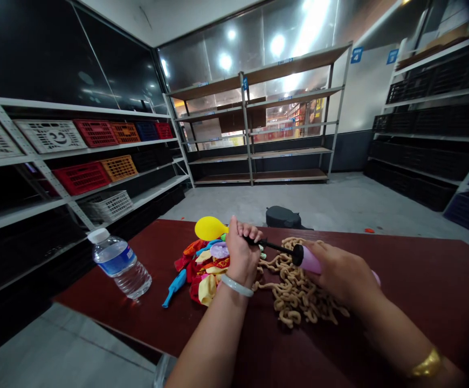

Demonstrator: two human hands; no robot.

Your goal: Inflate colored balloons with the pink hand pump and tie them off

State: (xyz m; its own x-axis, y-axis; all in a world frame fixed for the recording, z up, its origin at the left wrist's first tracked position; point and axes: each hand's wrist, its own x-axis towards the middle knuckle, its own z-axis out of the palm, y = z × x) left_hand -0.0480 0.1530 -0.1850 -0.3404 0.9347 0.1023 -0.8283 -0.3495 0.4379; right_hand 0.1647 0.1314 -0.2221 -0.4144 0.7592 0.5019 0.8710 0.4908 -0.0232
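My left hand [242, 253] is closed around the black end of a hand balloon pump [298, 254], at the neck of a yellow balloon [210, 228]. The balloon is partly inflated and sticks out to the left of the fist. My right hand [342, 270] wraps the pump's pink barrel, and a length of thin black rod shows between the two hands. Below the left hand lies a pile of limp balloons [207, 289] in red, blue, cream and other colours. Under the pump and right hand is a heap of tan, knotted, rope-like loops [293, 302].
A water bottle [120, 264] with a white cap stands tilted in view on the dark red table [412, 269], at the left. Past the far edge is a dark grey object [283, 216]. Shelves with plastic crates [83, 178] line the left; a rack [250, 156] stands behind.
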